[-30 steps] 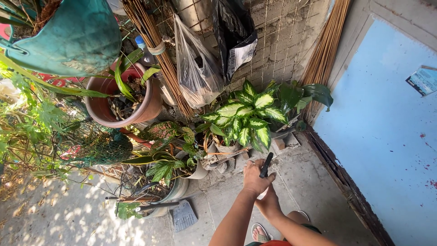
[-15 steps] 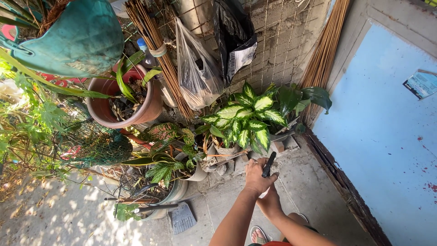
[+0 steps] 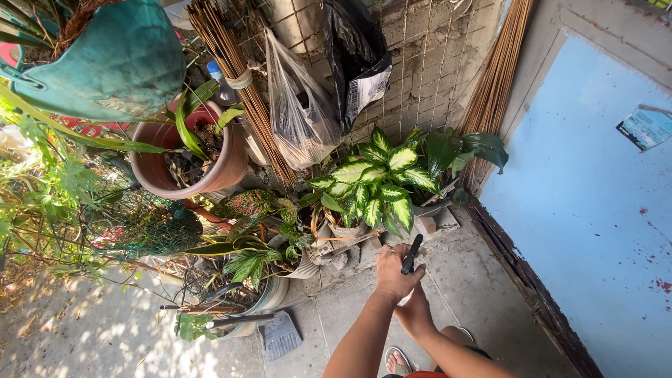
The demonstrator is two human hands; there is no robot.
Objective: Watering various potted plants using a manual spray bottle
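Note:
My left hand (image 3: 392,274) is closed around a black nozzle-like piece (image 3: 412,252) that sticks up and away from my fist. Just below it, my right hand (image 3: 414,315) holds something from underneath; only a small white part (image 3: 404,299) shows between the hands. The black piece points toward a potted plant with green-and-cream leaves (image 3: 374,183), which stands in a small grey pot (image 3: 348,228) a short way beyond my hands.
A terracotta pot (image 3: 162,175), a teal hanging planter (image 3: 119,59) and green netting (image 3: 150,224) crowd the left. Stick bundles (image 3: 238,77), a clear bag (image 3: 297,112) and a black bag (image 3: 353,49) hang on the block wall. A blue door (image 3: 595,210) is at right. My sandalled foot (image 3: 399,360) stands on concrete.
The view has drifted slightly. Both hands keep the same grip in about the same place.

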